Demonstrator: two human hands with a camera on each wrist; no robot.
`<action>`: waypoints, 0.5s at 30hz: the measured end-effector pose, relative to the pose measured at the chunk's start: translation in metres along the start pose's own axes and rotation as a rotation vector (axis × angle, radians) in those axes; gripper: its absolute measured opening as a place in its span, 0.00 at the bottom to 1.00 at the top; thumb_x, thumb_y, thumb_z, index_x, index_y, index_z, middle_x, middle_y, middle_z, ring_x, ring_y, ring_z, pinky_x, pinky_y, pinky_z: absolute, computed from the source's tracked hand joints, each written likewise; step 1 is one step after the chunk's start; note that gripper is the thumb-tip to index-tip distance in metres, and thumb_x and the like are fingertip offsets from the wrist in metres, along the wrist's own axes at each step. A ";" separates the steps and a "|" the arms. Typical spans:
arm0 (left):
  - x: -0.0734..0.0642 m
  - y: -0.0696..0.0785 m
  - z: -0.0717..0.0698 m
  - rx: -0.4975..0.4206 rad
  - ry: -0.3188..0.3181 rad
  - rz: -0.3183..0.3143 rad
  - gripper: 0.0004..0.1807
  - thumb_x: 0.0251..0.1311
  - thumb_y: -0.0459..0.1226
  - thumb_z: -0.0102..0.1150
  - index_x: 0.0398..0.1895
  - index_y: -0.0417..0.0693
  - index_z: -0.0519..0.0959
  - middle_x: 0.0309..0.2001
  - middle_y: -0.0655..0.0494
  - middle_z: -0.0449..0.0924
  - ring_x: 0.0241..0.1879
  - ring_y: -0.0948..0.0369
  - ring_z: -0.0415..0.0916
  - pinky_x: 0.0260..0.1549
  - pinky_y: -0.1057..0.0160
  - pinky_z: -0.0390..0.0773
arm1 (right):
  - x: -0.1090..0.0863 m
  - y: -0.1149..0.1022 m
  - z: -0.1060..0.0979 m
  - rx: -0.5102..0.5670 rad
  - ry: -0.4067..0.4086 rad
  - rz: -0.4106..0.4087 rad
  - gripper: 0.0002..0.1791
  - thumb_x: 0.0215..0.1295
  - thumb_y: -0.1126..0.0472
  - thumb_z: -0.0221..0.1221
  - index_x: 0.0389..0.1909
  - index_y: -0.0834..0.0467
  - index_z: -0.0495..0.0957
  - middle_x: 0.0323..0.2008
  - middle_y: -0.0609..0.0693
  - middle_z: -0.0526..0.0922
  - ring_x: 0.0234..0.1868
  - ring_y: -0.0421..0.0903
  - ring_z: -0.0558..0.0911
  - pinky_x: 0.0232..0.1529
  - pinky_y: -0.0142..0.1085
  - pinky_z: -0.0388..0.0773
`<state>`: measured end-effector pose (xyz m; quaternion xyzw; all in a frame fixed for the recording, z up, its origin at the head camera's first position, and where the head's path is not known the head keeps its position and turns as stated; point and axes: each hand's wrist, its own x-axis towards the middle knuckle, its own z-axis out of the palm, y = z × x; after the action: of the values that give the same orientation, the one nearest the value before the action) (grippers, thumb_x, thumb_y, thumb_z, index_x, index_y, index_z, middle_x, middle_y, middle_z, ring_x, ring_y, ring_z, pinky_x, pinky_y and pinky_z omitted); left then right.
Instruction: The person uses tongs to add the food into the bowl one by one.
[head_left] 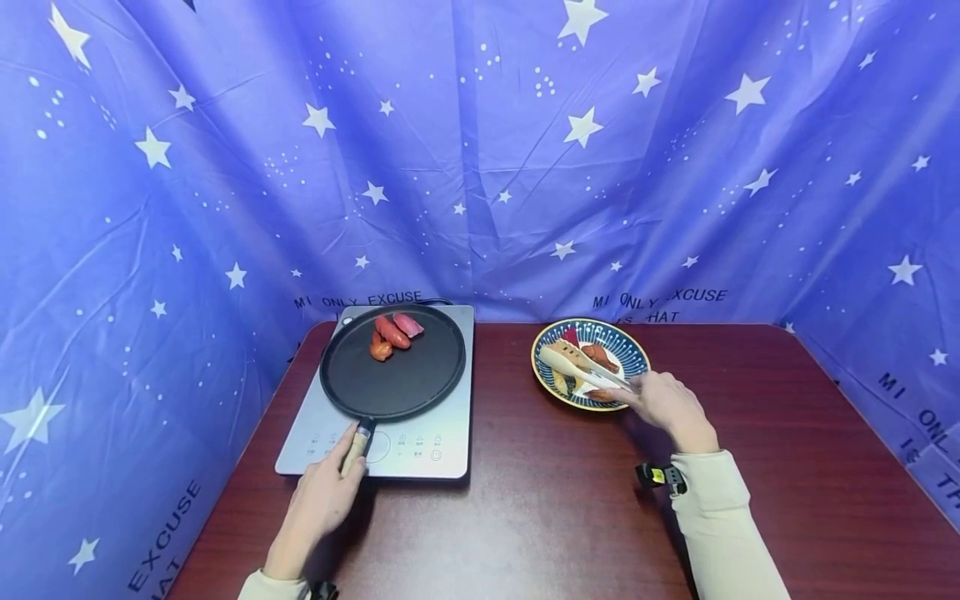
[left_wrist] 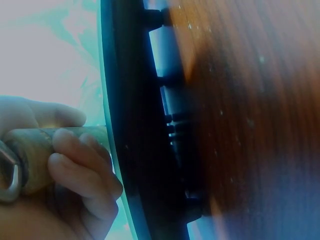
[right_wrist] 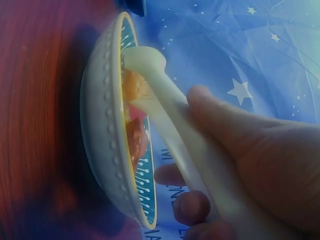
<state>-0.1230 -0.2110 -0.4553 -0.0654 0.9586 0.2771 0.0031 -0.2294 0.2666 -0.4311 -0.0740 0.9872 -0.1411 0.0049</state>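
Note:
My left hand [head_left: 324, 492] grips the wooden handle [left_wrist: 35, 155] of a flat black frying pan [head_left: 393, 383]. Several reddish and orange pieces of food [head_left: 393, 332] lie together near the pan's far edge. With my right hand [head_left: 671, 404] I hold pale cream tongs [right_wrist: 170, 110], thumb on one arm and fingers on the other. Their tips reach into a blue-patterned plate [head_left: 636, 350], right at a tan piece of food [head_left: 567, 350] with dark spots. A reddish-brown piece [head_left: 600, 358] and other food pieces lie beside it, partly hidden by the tongs and hand.
Under the pan is a silver induction cooker [head_left: 450, 417] with touch controls along its front, standing at the left of the dark red wooden table [head_left: 540, 500]. A blue star-printed curtain [head_left: 465, 167] hangs behind the table and along both sides.

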 end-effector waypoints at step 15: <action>0.001 -0.001 0.000 0.003 -0.006 -0.008 0.31 0.66 0.48 0.46 0.72 0.55 0.59 0.47 0.38 0.77 0.31 0.52 0.71 0.30 0.51 0.70 | 0.003 0.002 0.005 -0.053 0.018 -0.075 0.27 0.62 0.38 0.55 0.13 0.54 0.70 0.15 0.52 0.72 0.20 0.52 0.74 0.24 0.50 0.71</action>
<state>-0.1241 -0.2117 -0.4558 -0.0685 0.9587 0.2758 0.0074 -0.2327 0.2665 -0.4364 -0.1097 0.9872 -0.1155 -0.0114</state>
